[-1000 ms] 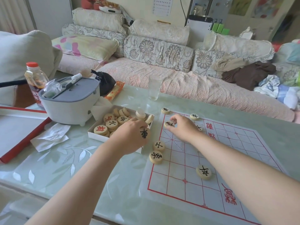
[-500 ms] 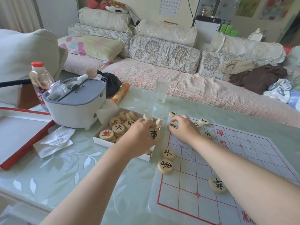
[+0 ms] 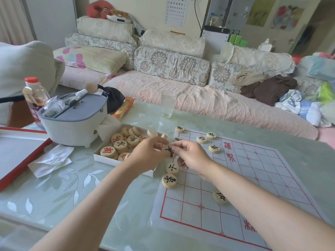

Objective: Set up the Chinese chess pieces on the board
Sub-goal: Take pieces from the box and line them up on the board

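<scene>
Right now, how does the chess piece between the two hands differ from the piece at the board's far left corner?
The held piece is up off the board, pinched by the left hand and right hand; the corner piece lies on it untouched. The held piece is tilted up and partly hidden by the hands; the corner piece lies flat, fully visible. Both are pale round discs with black characters.

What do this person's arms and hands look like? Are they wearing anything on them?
No sleeve shows on either arm; both are bare as far as the picture reaches. The left hand and right hand wear no gloves, and no ring, watch or bracelet is visible.
</scene>
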{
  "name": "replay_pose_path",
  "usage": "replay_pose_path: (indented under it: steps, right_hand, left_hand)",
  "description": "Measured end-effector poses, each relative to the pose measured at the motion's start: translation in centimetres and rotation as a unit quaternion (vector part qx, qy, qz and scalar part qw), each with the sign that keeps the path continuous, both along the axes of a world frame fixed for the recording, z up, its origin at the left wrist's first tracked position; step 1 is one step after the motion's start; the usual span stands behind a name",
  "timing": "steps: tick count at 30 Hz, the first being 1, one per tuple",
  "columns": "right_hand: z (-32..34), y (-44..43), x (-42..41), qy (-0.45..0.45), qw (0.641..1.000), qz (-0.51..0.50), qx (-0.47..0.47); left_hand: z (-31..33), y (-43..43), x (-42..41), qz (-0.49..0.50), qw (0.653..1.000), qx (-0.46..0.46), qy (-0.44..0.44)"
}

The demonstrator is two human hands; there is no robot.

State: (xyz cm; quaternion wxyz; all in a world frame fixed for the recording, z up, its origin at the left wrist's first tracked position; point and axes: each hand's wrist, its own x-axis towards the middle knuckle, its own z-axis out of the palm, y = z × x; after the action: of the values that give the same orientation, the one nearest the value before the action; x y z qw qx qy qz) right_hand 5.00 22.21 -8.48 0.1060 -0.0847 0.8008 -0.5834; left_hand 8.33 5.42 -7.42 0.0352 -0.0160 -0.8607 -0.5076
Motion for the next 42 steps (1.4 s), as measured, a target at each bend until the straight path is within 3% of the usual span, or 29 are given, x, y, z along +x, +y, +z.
replay_pose_path:
  steps: [5, 10, 14, 17, 20, 25, 30, 38, 42]
  right_hand:
    - [-0.1, 1.0, 2.3, 0.018, 1.0, 0.004, 0.003]
    - [-0.2, 1.5, 5.0, 0.099, 0.989, 0.001, 0.106]
    - [0.2, 1.8, 7.1, 0.131, 0.973, 0.015, 0.189]
    - [-0.1, 1.8, 8.5, 0.16, 0.944, 0.081, 0.276]
    - [-0.3, 1.7, 9.9, 0.13, 0.924, 0.153, 0.326]
    - [-0.8, 0.9, 11.0, 0.124, 0.89, 0.202, 0.39]
    - [-0.1, 0.0, 10.0, 0.097, 0.864, 0.241, 0.431]
    - [1.3, -4.8, 5.8, 0.158, 0.919, 0.157, 0.326]
    - [1.8, -8.1, 2.6, 0.184, 0.931, 0.122, 0.291]
  left_hand:
    - [-0.4, 0.5, 1.2, 0.032, 0.998, 0.044, -0.035]
    - [0.2, 1.5, 3.3, 0.03, 0.99, 0.12, -0.066]
    - [-0.6, 0.8, 4.7, 0.005, 0.998, -0.055, -0.011]
    - [-1.5, -1.0, 5.4, -0.005, 0.982, -0.182, 0.04]
    - [-2.3, -3.0, 5.7, 0.016, 0.955, -0.285, 0.074]
    - [-2.7, -4.0, 6.0, 0.021, 0.931, -0.362, 0.033]
    - [-2.9, -3.9, 5.6, 0.0, 0.931, -0.364, 0.019]
    - [-2.4, -6.7, 3.1, 0.046, 0.939, -0.333, 0.075]
    - [-2.3, -9.2, 1.8, 0.086, 0.944, -0.315, 0.041]
